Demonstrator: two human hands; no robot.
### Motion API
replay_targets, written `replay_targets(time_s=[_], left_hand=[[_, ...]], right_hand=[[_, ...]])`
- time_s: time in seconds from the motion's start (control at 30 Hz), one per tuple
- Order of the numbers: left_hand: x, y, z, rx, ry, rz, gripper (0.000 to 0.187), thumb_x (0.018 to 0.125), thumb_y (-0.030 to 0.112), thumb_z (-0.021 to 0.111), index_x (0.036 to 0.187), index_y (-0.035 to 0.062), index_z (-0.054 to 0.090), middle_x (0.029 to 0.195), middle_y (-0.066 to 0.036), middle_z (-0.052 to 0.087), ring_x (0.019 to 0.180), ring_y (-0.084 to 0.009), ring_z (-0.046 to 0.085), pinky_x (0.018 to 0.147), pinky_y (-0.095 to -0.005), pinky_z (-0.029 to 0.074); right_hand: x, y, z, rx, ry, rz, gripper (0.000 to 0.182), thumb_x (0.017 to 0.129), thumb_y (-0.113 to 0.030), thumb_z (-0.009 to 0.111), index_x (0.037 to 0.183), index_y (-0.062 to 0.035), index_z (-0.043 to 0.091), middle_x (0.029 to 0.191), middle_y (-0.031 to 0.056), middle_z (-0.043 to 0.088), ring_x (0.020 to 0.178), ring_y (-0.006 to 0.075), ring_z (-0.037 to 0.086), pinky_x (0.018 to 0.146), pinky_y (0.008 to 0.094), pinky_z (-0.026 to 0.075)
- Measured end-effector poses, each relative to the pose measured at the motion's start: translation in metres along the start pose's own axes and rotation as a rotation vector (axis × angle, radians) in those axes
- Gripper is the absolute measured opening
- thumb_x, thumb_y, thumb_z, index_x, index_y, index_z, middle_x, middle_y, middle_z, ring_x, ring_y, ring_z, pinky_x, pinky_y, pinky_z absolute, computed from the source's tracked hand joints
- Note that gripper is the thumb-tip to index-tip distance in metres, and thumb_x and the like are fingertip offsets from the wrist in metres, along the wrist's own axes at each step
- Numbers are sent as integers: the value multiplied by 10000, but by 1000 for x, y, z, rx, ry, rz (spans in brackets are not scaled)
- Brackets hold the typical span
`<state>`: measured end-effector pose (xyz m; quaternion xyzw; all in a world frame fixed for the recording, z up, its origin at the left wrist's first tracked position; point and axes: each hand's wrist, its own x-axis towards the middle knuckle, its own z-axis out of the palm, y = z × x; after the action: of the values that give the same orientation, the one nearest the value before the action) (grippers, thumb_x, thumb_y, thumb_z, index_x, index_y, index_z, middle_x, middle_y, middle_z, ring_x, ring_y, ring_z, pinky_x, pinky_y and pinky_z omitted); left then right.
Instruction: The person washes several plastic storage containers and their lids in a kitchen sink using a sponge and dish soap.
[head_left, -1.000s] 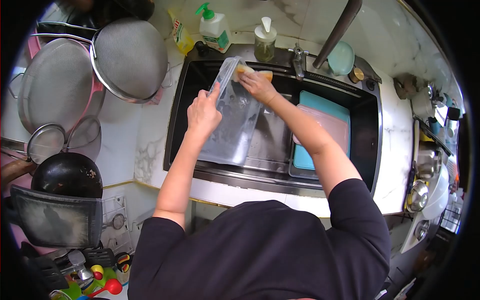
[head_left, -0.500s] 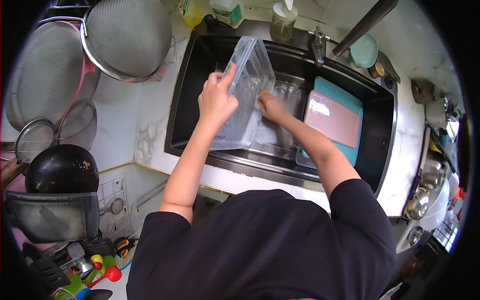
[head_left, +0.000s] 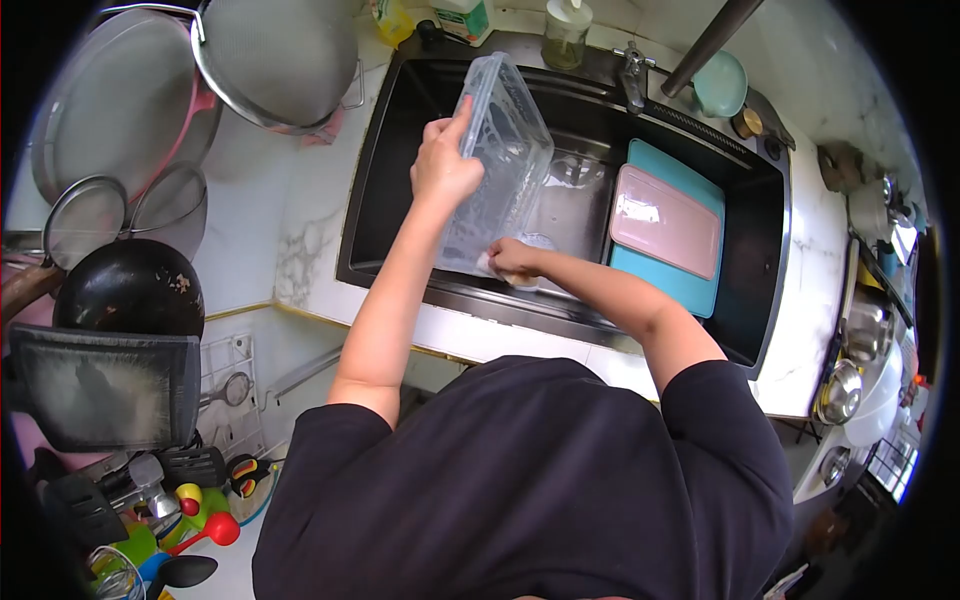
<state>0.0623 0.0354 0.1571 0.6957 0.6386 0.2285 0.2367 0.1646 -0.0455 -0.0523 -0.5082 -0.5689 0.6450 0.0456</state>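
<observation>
While the clear rectangular plastic container (head_left: 497,165) is gripped at its 9 o'clock edge by the closed left hand (head_left: 443,168) over the black sink (head_left: 400,150), long axis tilted from 12 to 6, its lower end is touched by the right hand (head_left: 512,258), closed on a pale sponge (head_left: 488,264).

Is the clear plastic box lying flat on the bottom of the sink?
No, the left hand holds the clear plastic box tilted up over the sink while the right hand works at its lower end.
</observation>
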Motion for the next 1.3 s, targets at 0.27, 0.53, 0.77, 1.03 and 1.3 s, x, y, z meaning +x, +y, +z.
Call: replay_targets(time_s=[0.27, 0.53, 0.77, 1.03, 1.3], left_hand=[[-2, 1, 2, 31, 29, 41, 553, 699, 260, 617, 1227, 286, 453, 1192, -84, 434, 1015, -260, 510, 828, -361, 429], [7, -11, 9, -140, -5, 62, 358, 857, 283, 470, 1206, 208, 491, 1159, -103, 466, 993, -233, 510, 844, -305, 404], [2, -9, -6, -177, -289, 229, 430, 850, 255, 472, 1257, 129, 416, 1106, -128, 490, 1025, -249, 492, 872, -306, 381], [-11, 9, -4, 200, -116, 346, 580, 619, -68, 501, 1191, -20, 411, 1009, -174, 529, 907, -331, 541, 768, -387, 454], [-20, 14, 8, 230, 24, 476, 723, 625, -101, 503, 1284, -95, 206, 788, -205, 550, 766, -324, 546, 701, -385, 450]], right_hand=[[-68, -119, -36, 739, -169, 15, 138, 678, -28, 494, 788, 18, 564, 675, 73, 538, 562, 148, 522, 478, 257, 434], [-74, -153, -56, 1437, -293, -26, 90, 709, -90, 450, 689, -25, 509, 634, 104, 537, 547, 233, 559, 530, 344, 499], [-82, -138, -123, 1678, 139, -288, 137, 697, -112, 463, 774, -11, 513, 729, 109, 551, 672, 241, 564, 648, 373, 490], [-124, -150, -133, 536, 1185, -839, 377, 664, -10, 493, 1041, -27, 506, 1023, 93, 521, 916, 227, 527, 778, 329, 443], [-134, -129, -135, -959, 1209, -823, 468, 519, -39, 578, 983, -93, 545, 996, 64, 544, 949, 240, 510, 709, 373, 390]])
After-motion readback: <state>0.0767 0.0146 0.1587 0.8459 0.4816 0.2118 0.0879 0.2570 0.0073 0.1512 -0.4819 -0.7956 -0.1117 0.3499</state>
